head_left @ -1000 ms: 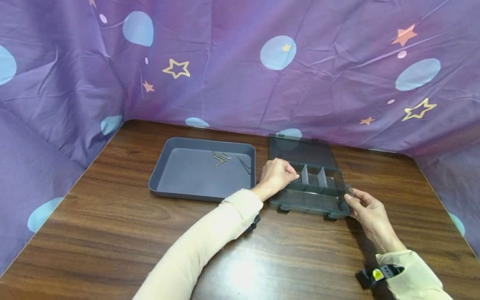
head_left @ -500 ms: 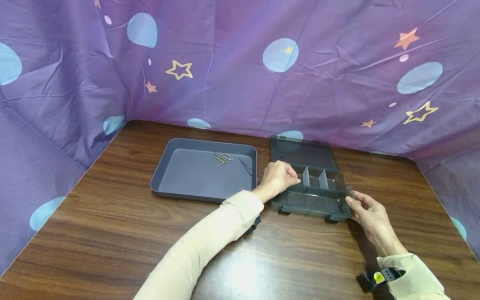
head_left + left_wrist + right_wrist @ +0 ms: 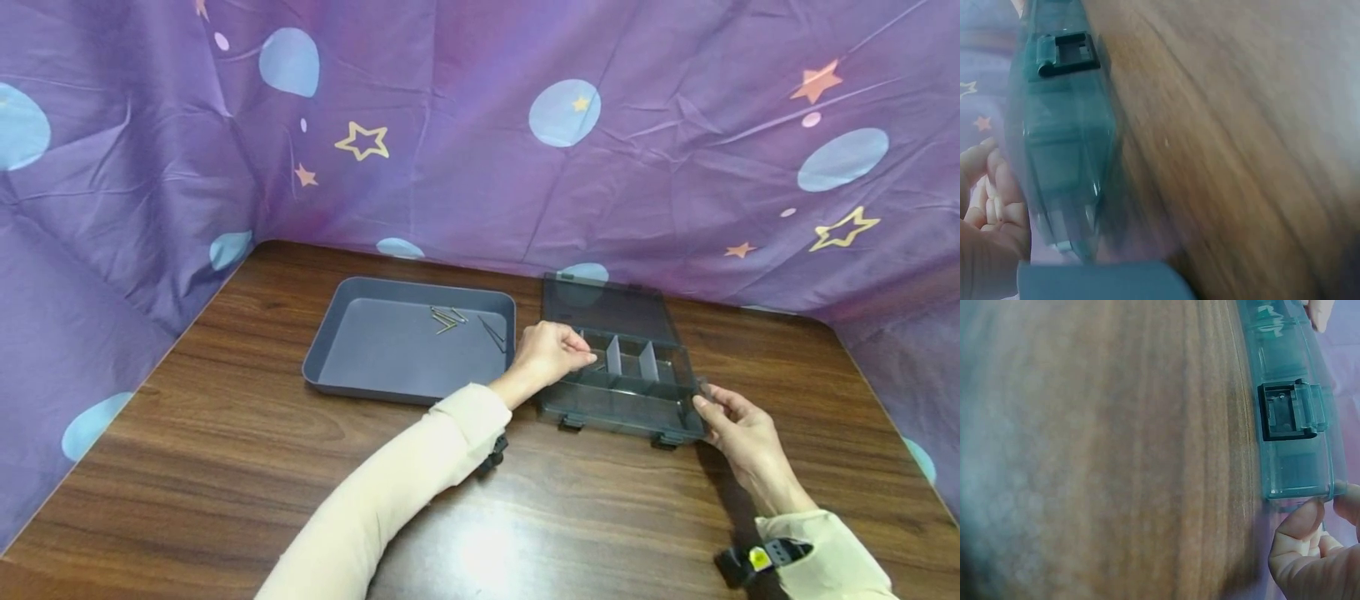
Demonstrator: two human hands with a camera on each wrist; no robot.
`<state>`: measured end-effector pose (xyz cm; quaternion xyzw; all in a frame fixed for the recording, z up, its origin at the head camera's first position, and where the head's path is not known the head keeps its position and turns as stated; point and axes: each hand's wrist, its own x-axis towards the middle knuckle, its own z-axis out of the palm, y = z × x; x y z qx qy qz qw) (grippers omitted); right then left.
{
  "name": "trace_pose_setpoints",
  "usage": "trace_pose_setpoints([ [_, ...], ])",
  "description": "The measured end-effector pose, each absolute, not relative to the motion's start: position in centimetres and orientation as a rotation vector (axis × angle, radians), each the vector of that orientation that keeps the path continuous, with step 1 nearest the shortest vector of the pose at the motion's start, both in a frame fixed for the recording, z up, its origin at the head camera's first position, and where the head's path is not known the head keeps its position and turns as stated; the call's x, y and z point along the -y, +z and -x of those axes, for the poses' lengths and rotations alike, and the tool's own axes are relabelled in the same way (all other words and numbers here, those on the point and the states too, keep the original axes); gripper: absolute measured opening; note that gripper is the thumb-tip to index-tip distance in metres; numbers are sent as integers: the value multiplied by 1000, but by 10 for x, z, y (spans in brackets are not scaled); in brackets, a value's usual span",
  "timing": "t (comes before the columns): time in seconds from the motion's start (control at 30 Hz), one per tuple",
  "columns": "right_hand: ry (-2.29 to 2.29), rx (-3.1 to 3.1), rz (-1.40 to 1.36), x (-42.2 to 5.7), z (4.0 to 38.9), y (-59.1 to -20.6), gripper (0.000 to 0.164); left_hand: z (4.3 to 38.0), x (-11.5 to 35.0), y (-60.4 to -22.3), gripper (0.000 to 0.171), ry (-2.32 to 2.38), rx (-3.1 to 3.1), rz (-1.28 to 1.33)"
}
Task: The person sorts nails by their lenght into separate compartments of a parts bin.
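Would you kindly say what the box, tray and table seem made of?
Box: likely plastic, tinted and glossy; you can see through it.
Tray: perhaps plastic or coated metal, matte; even grey, no strong glare.
Table: wood or laminate, fairly shiny; brown grain, bright glare.

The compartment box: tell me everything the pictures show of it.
The see-through compartment box looks like dark grey-green plastic. It lies flat on the table, right of the grey tray, its lid open toward the curtain. Pale dividers part its back row; two black latches line its front. The right hand grips its right end; the left hand is over its back-left compartment, contact unclear.
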<state>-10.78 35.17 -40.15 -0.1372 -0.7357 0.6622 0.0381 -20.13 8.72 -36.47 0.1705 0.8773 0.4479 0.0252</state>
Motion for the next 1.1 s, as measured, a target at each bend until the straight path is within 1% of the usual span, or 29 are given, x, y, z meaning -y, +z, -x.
trace_pose_setpoints([
  [0.17,1993,2301,425,-354,109,-403,20,205,-71,-361,13,1477,-2636,-510],
  [0.3,1993,2308,433,-355,110,-403,21,211,-52,-358,14,1515,-2602,-473],
  [0.47,2031,2272,421,-355,110,-402,20,226,-17,-355,15,1476,-2672,-369],
  [0.8,2041,2265,405,-354,109,-401,19,251,60,-362,17,1484,-2772,-70],
  [0.93,2078,2232,393,-354,108,-402,17,257,78,-369,17,1460,-2796,-1],
  [1.1,2100,2208,380,-354,108,-404,14,261,87,-373,17,1349,-2862,-4],
])
